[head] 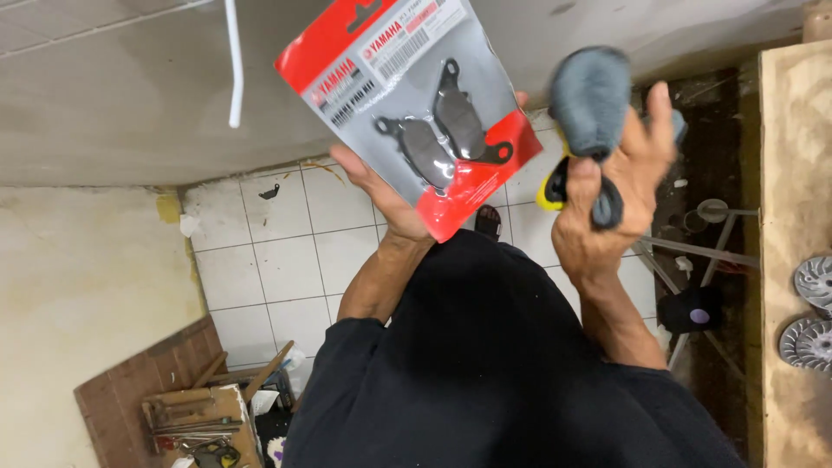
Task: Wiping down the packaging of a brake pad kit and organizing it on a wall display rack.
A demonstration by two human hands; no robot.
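A person's left hand (381, 195) holds up a flat red-and-grey blister pack with two dark brake pads (416, 104), gripped at its lower edge, its long axis tilted up and to the left above the white tiled floor (277, 251). The right hand (611, 186), just beside the pack's right edge, is closed around a blurred grey cloth-like bundle and a yellow-and-black object (589, 113); what exactly these are cannot be told. Two ribbed silver metal discs (810, 312) lie at the right edge of a plywood table (793, 156).
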